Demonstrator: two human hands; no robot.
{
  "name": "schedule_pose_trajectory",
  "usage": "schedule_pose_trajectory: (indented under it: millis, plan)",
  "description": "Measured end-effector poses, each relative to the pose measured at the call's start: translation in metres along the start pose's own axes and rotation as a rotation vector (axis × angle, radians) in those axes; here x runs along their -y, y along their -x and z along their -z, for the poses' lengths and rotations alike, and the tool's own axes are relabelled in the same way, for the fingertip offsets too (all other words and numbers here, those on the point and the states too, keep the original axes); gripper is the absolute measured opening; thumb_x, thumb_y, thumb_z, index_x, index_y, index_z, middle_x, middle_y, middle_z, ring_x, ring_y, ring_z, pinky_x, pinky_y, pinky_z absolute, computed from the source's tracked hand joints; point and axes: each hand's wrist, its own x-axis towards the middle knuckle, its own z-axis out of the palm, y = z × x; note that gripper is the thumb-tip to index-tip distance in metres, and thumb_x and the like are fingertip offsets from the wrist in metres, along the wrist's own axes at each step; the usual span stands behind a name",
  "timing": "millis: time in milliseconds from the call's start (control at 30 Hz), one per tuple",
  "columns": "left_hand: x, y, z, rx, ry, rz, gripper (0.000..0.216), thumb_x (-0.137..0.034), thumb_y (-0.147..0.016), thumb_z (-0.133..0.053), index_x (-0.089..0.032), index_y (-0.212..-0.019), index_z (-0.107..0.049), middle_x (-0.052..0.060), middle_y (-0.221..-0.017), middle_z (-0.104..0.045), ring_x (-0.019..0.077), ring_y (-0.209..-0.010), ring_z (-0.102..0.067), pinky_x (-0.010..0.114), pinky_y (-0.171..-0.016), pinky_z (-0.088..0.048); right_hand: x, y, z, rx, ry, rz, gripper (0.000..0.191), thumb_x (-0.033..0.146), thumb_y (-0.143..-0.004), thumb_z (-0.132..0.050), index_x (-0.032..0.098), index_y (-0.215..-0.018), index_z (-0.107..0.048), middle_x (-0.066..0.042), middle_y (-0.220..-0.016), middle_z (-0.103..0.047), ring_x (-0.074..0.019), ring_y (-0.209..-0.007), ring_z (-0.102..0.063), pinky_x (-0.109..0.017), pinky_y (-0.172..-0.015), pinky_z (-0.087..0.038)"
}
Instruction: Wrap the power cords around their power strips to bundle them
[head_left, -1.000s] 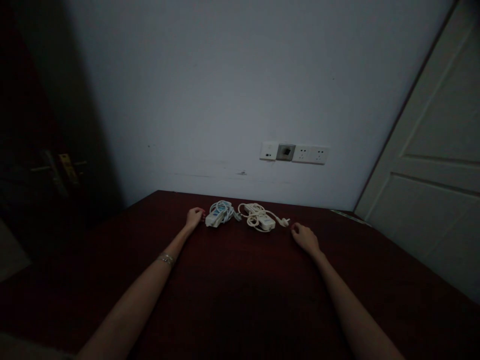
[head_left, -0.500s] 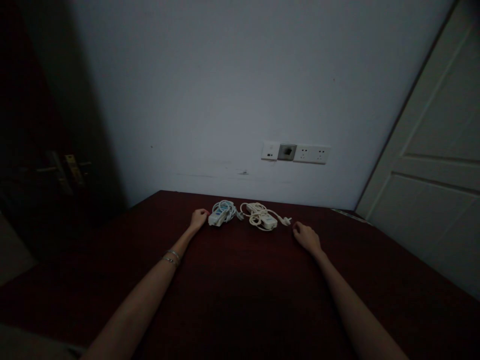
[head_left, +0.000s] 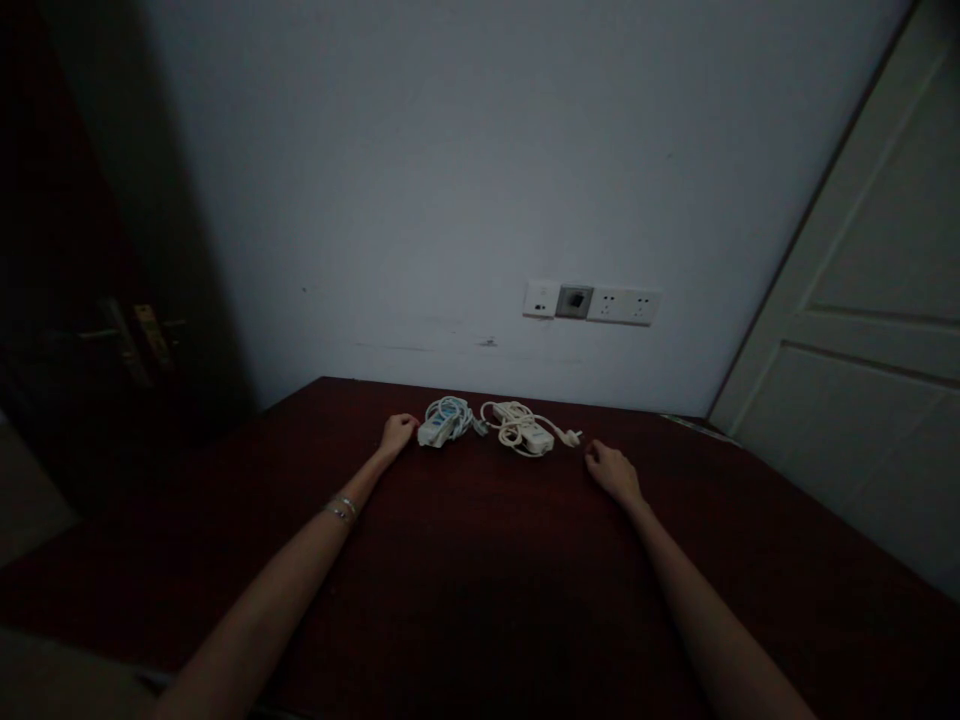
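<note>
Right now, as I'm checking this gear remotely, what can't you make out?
Head view, dim: whether the left hand touches the white, blue-labelled plastic power strip with its coiled cord.
Head view, too small: switch state and outlets of the cream plastic power strip.
Head view, bottom edge: both elbows cut off.

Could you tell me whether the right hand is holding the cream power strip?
No, the right hand rests on the dark red table, apart from the cream power strip, with nothing in its grasp.
</note>
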Motion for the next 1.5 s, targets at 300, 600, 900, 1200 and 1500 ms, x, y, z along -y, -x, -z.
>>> schedule_pose_trajectory:
  millis: [300,600,900,1200,1500]
  plan:
    - [0.004,0.002,-0.002,0.033,0.023,0.003,0.023,-0.014,-0.068,-0.047,-0.015,-0.068,-0.069,0.004,-0.068,-0.067,0.0178,-0.070,-0.060,0.023,-0.064,-0.043,-0.005,0.002,-0.003,-0.006,-0.045,0.016,0.025,0.029,-0.086,-0.038,0.021,-0.098,-0.059,-0.009,-0.093,-0.066,-0.0213,-0.085,-0.062,-0.026,-0.063,-0.038]
    - [0.002,0.006,-0.001,0.059,0.055,-0.005,0.021,-0.014,-0.066,-0.048,-0.016,-0.065,-0.069,0.003,-0.063,-0.066,0.0183,-0.070,-0.060,0.023,-0.063,-0.044,-0.003,0.006,-0.002,-0.024,-0.075,0.013,0.024,0.027,-0.084,-0.040,0.021,-0.096,-0.060,-0.008,-0.092,-0.067,-0.0214,-0.084,-0.062,-0.026,-0.063,-0.037]
    - [0.005,0.003,-0.002,0.043,0.089,0.023,0.021,-0.013,-0.064,-0.047,-0.015,-0.065,-0.068,0.002,-0.061,-0.065,0.0169,-0.065,-0.059,0.022,-0.059,-0.044,0.008,0.013,0.012,-0.236,-0.186,-0.126,0.035,0.031,-0.087,-0.033,0.019,-0.113,-0.053,-0.010,-0.092,-0.065,-0.0216,-0.083,-0.061,-0.027,-0.061,-0.036]
    - [0.007,0.003,-0.004,0.011,0.133,0.050,0.025,-0.010,-0.066,-0.046,-0.014,-0.080,-0.066,0.004,-0.070,-0.066,0.0151,-0.062,-0.059,0.022,-0.058,-0.045,0.071,0.009,0.044,-0.208,-0.189,0.122,0.029,0.040,-0.083,-0.045,0.025,-0.106,-0.055,-0.005,-0.089,-0.066,-0.0202,-0.081,-0.062,-0.026,-0.062,-0.038]
    - [0.015,0.001,-0.004,0.017,0.096,0.008,0.023,-0.011,-0.067,-0.046,-0.013,-0.079,-0.065,0.005,-0.069,-0.065,0.0157,-0.063,-0.059,0.024,-0.060,-0.044,0.112,0.002,0.048,0.155,0.002,0.090,0.085,0.063,-0.072,-0.050,0.013,-0.137,-0.029,-0.022,-0.113,-0.060,-0.0368,-0.102,-0.057,-0.046,-0.080,-0.042]
